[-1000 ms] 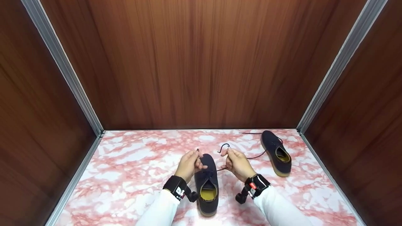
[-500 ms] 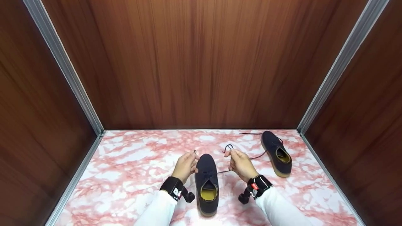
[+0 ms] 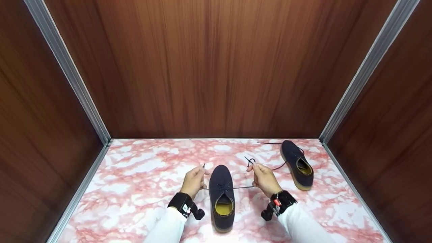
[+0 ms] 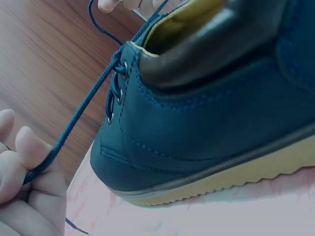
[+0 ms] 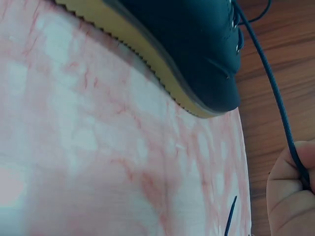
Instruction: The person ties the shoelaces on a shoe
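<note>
A dark navy lace-up shoe (image 3: 221,175) with a yellow lining stands between my hands, toe pointing away. To its left, my left hand (image 3: 194,180) pinches one end of the shoelace (image 4: 81,110), which runs taut from the eyelets. My right hand (image 3: 265,179) grips the other end on the right side; that lace (image 5: 275,91) is stretched straight from the shoe, and a loose loop of it sticks up beyond the fingertips. In the left wrist view the lace crosses over itself at the top of the eyelets.
A matching second shoe (image 3: 297,165) rests at the back right, its untied laces (image 3: 269,143) trailing left on the pink-and-white marbled tabletop (image 3: 145,182). Brown wood-grain panels (image 3: 216,67) with grey metal corner strips (image 3: 84,98) enclose the table at the back and sides.
My hands have moved apart, left hand leftward and right hand rightward, each keeping its lace end. The lace is now drawn out straight on both sides of the shoe, which stays in place.
</note>
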### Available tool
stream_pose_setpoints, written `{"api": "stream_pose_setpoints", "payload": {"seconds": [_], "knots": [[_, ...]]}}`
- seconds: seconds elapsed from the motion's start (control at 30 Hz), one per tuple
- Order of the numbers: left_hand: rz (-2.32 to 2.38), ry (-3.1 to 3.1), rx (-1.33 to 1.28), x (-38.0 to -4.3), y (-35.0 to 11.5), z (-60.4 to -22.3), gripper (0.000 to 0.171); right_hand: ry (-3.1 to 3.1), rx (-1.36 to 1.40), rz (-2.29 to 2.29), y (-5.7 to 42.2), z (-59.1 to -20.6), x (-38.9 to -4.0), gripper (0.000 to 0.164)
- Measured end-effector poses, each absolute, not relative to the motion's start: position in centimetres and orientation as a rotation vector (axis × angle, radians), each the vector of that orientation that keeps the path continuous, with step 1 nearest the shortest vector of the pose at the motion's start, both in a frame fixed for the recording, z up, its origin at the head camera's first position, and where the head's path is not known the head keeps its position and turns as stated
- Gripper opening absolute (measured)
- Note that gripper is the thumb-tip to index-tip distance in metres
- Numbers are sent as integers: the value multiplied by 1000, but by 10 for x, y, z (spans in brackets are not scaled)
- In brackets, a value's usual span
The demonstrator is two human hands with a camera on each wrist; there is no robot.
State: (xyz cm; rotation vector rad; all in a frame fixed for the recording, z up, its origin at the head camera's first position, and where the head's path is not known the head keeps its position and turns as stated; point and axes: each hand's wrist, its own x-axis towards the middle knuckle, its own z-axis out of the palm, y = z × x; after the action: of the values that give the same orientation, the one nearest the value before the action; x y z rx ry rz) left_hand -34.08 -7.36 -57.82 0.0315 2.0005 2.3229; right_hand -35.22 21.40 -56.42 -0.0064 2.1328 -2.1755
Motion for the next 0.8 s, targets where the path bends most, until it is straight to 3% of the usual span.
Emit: {"api": "stream_pose_setpoints", "payload": {"seconds": [0.8], "knots": [[2291, 2041, -57, -331, -82, -600, 31, 2191, 36, -2140, 225, -578, -346, 37]]}}
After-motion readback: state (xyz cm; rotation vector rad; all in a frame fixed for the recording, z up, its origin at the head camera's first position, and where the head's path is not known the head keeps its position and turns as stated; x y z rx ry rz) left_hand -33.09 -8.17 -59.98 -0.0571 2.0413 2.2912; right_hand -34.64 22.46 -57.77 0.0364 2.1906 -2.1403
